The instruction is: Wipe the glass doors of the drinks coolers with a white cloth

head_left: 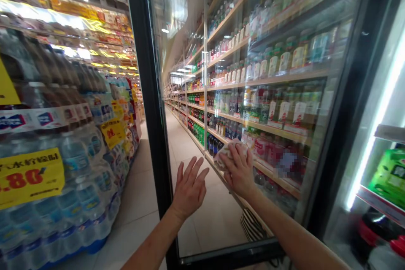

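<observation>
Glass door [240, 109], beyond the fingers: probably heavy, stiff; grip the black frame [153, 105] left of them. Left hand [190, 185]: fingers loosely spread, holding nothing; door contact unclear. Right hand [239, 168]: fingers slightly bent, holding a cloth [221, 156] against the door. Cloth, beneath these fingers: likely light, soft; hold its middle.

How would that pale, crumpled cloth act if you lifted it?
The pale, crumpled cloth would probably droop, judging by its bunched folds. It's likely light, being small enough for the person's right hand to cover much of it. Its uneven shape probably wouldn't roll.
</observation>
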`<state>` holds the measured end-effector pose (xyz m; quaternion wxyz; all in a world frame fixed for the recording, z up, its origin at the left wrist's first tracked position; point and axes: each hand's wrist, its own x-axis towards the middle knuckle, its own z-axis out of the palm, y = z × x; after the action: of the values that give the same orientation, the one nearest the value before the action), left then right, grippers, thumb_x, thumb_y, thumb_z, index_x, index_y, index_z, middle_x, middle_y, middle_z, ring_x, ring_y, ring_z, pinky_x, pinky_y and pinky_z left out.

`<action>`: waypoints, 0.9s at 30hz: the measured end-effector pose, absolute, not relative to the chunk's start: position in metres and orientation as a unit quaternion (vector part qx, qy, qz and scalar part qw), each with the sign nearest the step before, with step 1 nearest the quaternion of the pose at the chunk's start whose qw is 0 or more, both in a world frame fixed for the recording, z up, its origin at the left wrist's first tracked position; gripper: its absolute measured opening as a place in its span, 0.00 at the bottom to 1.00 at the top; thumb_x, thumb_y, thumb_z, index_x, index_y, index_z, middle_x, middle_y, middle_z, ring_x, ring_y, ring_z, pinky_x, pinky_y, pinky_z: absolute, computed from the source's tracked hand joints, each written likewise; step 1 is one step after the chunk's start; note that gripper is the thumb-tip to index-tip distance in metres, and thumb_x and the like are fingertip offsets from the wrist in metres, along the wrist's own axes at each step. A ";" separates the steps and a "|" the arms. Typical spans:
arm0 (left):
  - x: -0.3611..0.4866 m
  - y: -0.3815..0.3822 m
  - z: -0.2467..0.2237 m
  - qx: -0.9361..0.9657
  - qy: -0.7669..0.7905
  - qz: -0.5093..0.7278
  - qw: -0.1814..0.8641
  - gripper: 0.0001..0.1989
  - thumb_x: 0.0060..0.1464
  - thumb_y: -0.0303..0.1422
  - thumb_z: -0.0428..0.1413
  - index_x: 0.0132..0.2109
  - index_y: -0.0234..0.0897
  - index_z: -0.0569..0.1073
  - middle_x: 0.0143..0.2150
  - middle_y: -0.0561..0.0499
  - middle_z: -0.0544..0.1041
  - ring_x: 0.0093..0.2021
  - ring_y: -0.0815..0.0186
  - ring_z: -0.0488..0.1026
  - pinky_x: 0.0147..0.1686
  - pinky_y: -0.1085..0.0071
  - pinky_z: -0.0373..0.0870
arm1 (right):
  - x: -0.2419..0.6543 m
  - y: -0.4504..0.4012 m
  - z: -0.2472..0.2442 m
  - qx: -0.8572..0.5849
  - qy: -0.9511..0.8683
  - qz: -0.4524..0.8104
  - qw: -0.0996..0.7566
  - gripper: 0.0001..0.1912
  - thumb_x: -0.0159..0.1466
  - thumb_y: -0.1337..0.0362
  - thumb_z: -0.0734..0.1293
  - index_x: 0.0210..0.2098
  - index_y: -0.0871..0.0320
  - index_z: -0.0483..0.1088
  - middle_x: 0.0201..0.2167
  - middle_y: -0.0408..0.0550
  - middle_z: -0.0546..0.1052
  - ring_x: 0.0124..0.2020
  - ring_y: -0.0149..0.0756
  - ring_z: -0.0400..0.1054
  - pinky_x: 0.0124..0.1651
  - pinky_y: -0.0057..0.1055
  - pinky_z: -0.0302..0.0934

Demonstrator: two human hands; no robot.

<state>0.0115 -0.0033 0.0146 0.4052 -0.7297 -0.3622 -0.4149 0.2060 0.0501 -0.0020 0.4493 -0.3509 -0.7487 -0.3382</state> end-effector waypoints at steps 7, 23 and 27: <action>0.026 0.014 0.031 -0.731 -0.352 -0.403 0.423 0.21 0.52 0.26 0.50 0.55 0.35 0.63 0.58 0.41 0.66 0.64 0.59 0.51 0.61 0.53 0.44 | 0.233 0.054 -0.035 -0.347 -0.759 -0.354 0.422 0.26 0.58 0.67 0.59 0.56 0.49 0.60 0.60 0.51 0.60 0.64 0.45 0.45 0.62 0.52 0.37; 0.025 0.027 0.026 -0.713 -0.361 -0.428 0.422 0.26 0.54 0.30 0.50 0.60 0.40 0.58 0.59 0.45 0.65 0.64 0.62 0.51 0.62 0.57 0.42 | 0.287 0.081 -0.012 -0.487 -0.576 -0.354 0.553 0.35 0.61 0.68 0.56 0.65 0.52 0.40 0.66 0.55 0.46 0.65 0.49 0.40 0.58 0.56 0.45; 0.025 0.032 0.023 -0.705 -0.363 -0.438 0.423 0.28 0.55 0.34 0.50 0.62 0.44 0.54 0.59 0.46 0.65 0.65 0.65 0.50 0.63 0.59 0.40 | 0.285 0.078 -0.002 -0.478 -0.590 -0.350 0.549 0.35 0.60 0.68 0.56 0.65 0.54 0.39 0.66 0.54 0.43 0.66 0.50 0.37 0.59 0.55 0.44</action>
<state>0.0249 0.0320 0.0234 0.4230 -0.7052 -0.3629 -0.4382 0.2854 0.0778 -0.0017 0.5491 -0.4779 -0.5897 -0.3498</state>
